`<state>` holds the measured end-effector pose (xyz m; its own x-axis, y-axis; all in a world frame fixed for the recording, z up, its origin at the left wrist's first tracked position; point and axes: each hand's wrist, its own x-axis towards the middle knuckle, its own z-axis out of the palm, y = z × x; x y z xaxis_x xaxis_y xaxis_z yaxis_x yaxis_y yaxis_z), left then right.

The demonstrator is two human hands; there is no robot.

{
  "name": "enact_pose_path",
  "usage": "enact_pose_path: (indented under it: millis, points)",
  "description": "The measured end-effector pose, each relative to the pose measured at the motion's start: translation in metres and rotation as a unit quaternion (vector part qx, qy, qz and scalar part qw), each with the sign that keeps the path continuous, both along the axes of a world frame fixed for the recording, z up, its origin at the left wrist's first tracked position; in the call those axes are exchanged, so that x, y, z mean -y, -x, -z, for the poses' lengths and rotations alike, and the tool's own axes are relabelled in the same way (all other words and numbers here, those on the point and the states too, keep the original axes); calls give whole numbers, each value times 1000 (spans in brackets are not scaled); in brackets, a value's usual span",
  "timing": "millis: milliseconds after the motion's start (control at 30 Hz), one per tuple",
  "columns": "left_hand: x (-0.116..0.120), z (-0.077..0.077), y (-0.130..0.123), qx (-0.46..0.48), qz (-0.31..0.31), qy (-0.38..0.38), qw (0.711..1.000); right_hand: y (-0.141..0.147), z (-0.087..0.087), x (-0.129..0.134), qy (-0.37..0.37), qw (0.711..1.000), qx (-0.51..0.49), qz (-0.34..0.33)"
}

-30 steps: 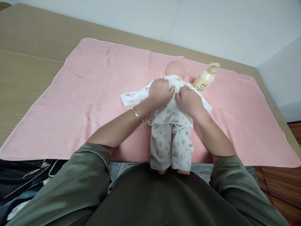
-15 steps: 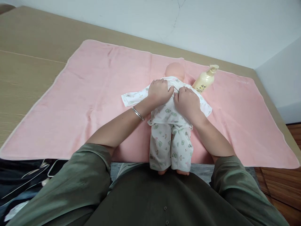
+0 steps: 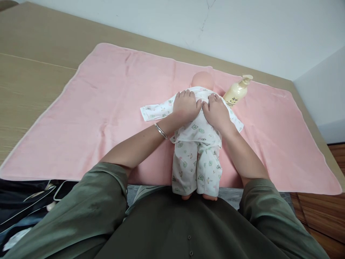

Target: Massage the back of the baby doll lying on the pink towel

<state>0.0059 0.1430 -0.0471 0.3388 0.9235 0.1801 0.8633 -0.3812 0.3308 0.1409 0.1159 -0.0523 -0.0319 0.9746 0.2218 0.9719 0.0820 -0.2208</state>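
Note:
A baby doll (image 3: 198, 135) in white printed pyjamas lies face down on a pink blanket (image 3: 121, 93), its head away from me and its feet at the near edge. My left hand (image 3: 186, 105), with a silver bangle at the wrist, lies flat on the left of the doll's upper back. On the other side, my right hand (image 3: 217, 112) rests palm down on the upper back. Both thumbs point inward, close to each other near the spine. Neither hand holds anything. The doll's sleeves spread out to both sides.
A pale yellow pump bottle (image 3: 237, 91) stands on the blanket right of the doll's head. The tan table (image 3: 48, 39) reaches back to a white wall (image 3: 242, 32). Dark items and a phone-like object (image 3: 64, 190) lie below the table's edge at left.
Both hands stay on the doll's upper back. My thumbs and fingers have shifted slightly and lie flatter. The whole view has moved a little.

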Motion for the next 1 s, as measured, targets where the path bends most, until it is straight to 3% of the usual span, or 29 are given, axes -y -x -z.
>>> enact_pose_path:
  millis: [367, 533, 667, 900, 1000]
  points:
    - [0, 1, 0, -11, 3, 10, 1000, 0, 0, 0, 13, 1000, 7, -7]
    - [12, 7, -2, 9, -14, -30, 999, -12, -5, -5, 28, 998, -26, -54]
    - [21, 7, -4, 11, 9, -52, 999, -22, -7, -11, 32, 995, -49, -80]
    - [-6, 0, 3, 20, 79, 19, 996, 11, -7, 13, 12, 999, 33, 6]
    - [-12, 3, 2, 40, 72, 20, 996, 24, -10, 24, 10, 998, 54, 12]
